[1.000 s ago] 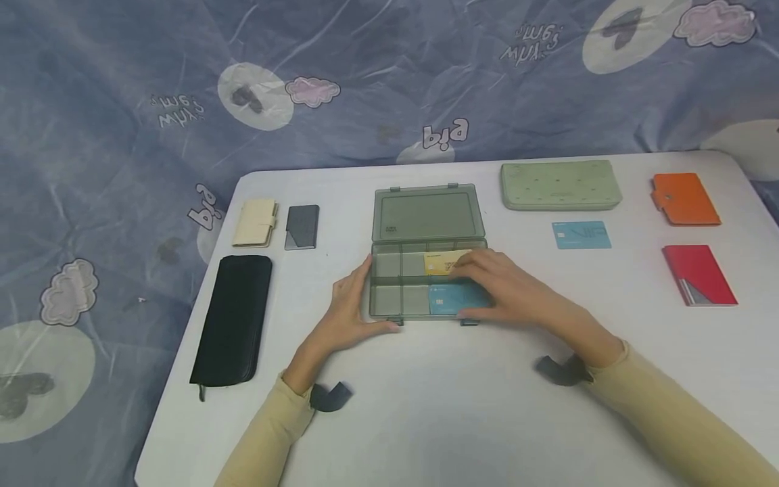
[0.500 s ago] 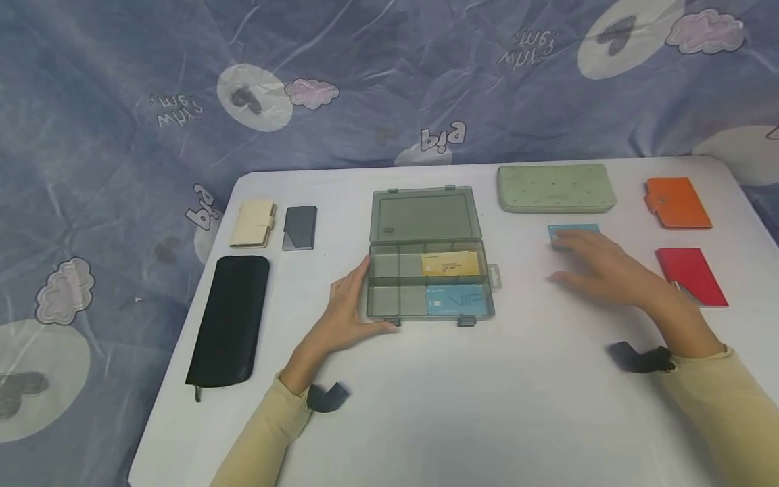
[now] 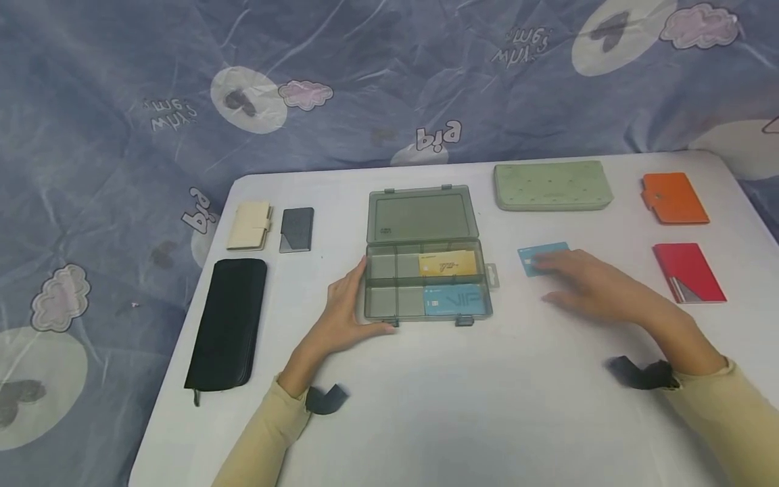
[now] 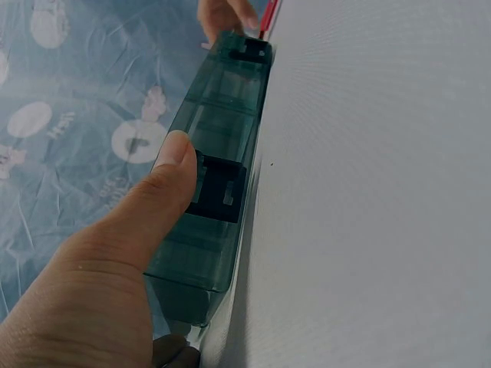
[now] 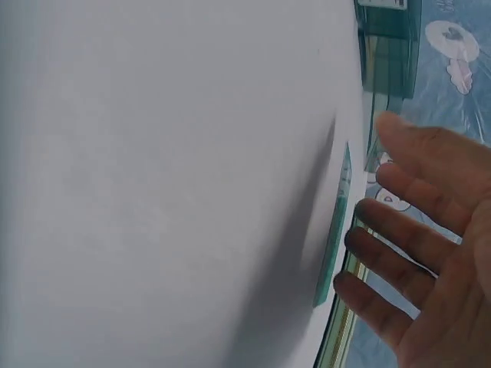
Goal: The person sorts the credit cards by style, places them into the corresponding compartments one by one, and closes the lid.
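Observation:
In the head view, a translucent green compartment box (image 3: 381, 302) lies on the table with its lid (image 3: 422, 214) folded back. A gold card (image 3: 447, 263) and a blue VIP card (image 3: 458, 299) lie in its right compartments. My left hand (image 3: 344, 316) rests against the box's left side and front edge, its thumb near a latch (image 4: 219, 188) in the left wrist view. My right hand (image 3: 599, 285) reaches over a second blue card (image 3: 532, 255) on the table, fingertips covering its right part. The right wrist view shows those fingers extended and spread beside the card (image 5: 334, 238).
A green case (image 3: 552, 186) lies at the back right, with an orange card holder (image 3: 677, 198) and a red card holder (image 3: 688, 270) farther right. Leftward are a cream holder (image 3: 248, 225), a grey holder (image 3: 297, 228) and a black zip wallet (image 3: 228, 325).
My right hand has left the box and moved right to the loose blue card. That card has slid left and toward me and turned slightly. My left hand stays against the box.

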{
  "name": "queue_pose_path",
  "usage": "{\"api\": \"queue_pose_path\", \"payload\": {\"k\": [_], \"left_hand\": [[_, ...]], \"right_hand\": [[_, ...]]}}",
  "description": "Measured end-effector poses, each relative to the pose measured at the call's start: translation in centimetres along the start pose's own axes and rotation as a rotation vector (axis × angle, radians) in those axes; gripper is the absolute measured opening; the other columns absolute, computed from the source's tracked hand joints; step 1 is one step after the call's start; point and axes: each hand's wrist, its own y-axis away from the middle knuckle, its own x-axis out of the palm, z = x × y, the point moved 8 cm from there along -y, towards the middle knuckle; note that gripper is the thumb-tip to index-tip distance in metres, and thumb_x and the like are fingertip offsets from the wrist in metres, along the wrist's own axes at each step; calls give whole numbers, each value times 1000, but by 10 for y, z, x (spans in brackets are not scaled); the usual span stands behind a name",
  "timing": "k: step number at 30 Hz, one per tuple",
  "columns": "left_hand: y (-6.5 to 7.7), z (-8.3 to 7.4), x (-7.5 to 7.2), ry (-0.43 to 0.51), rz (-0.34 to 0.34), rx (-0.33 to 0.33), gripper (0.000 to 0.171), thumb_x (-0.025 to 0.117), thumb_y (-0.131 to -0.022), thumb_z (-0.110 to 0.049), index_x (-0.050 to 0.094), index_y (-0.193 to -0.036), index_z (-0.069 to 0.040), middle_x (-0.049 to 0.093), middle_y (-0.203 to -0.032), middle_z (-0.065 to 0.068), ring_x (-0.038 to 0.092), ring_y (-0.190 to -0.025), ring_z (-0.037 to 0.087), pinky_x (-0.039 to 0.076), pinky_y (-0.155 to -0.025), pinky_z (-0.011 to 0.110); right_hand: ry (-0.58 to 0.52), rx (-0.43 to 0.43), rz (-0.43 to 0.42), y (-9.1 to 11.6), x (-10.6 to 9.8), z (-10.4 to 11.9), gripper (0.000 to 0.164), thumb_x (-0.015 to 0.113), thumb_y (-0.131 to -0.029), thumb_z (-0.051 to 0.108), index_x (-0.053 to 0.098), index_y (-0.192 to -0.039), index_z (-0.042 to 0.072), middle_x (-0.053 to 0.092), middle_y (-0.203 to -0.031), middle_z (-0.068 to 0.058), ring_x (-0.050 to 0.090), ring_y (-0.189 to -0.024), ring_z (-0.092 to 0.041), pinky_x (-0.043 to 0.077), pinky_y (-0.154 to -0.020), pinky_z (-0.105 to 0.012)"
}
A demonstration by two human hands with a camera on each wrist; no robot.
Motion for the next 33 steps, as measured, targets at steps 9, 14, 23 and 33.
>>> {"api": "queue_pose_path", "payload": {"k": [9, 14, 23, 33], "left_hand": [[6, 5, 3, 2, 4, -18, 125, 77, -62, -60, 1, -151, -14, 20, -154, 10, 22, -138, 24, 15, -108, 47], [5, 3, -1, 12, -6, -13, 125, 78, -63, -59, 2, -151, -12, 20, -154, 10, 22, -138, 23, 14, -108, 47], [4, 3, -2, 1, -9, -3, 125, 78, -63, -58, 2, -151, -12, 20, -154, 11, 22, -138, 25, 16, -107, 48], [-1, 4, 0, 2, 5, 0, 126, 77, -62, -61, 0, -151, -16, 19, -154, 8, 23, -138, 21, 17, -105, 45]], "right_hand": [[80, 63, 47, -28, -4, -31, 56, 82, -69, 16, 60, -120, 10, 53, -116, -8, 46, -106, -24, 46, -88, -47], [88, 33, 65, -43, -4, -23, 53, 81, -68, 18, 59, -115, 7, 52, -112, -7, 46, -102, -22, 45, -88, -44], [99, 102, 152, -57, -2, -28, 57, 81, -66, 24, 54, -111, 1, 52, -105, -9, 45, -93, -23, 41, -82, -42], [121, 157, 157, -45, 0, -30, 62, 79, -70, 25, 53, -120, 0, 57, -106, -13, 52, -93, -26, 45, -84, -48]]}}
